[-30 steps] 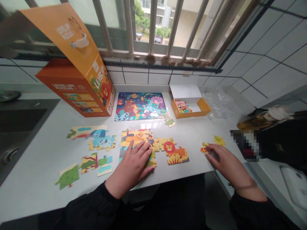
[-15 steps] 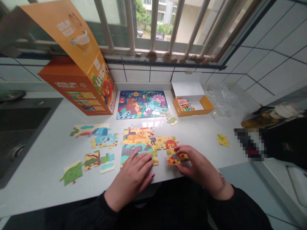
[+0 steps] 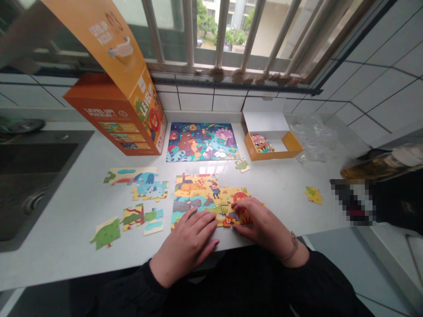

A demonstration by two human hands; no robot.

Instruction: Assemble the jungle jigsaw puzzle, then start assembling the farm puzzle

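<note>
A partly joined jigsaw puzzle [image 3: 194, 187] with a leopard and a hippo lies on the counter before me. My left hand [image 3: 190, 240] rests flat on its lower edge, fingers stretched out. At the puzzle's right side, my right hand [image 3: 264, 224] pinches a lion puzzle piece [image 3: 227, 221] between thumb and fingers, partly covering it. The piece lies against the joined part, with a small gap showing at its left. Loose elephant pieces [image 3: 147, 185], tree pieces [image 3: 134, 215] and a green piece [image 3: 107, 233] lie to the left.
Behind stands a finished dark forest puzzle [image 3: 201, 143], between an orange puzzle box [image 3: 115, 119] and an open yellow box [image 3: 274, 152] with pieces inside. Single pieces lie at a green one [image 3: 243, 165] and a yellow one [image 3: 313, 195]. Clear plastic wrap [image 3: 312, 136] and a sink [image 3: 39, 185] flank these.
My right hand has moved left with the lion piece, bringing it against the joined puzzle. My left hand stays on the puzzle. The whole view has shifted slightly.
</note>
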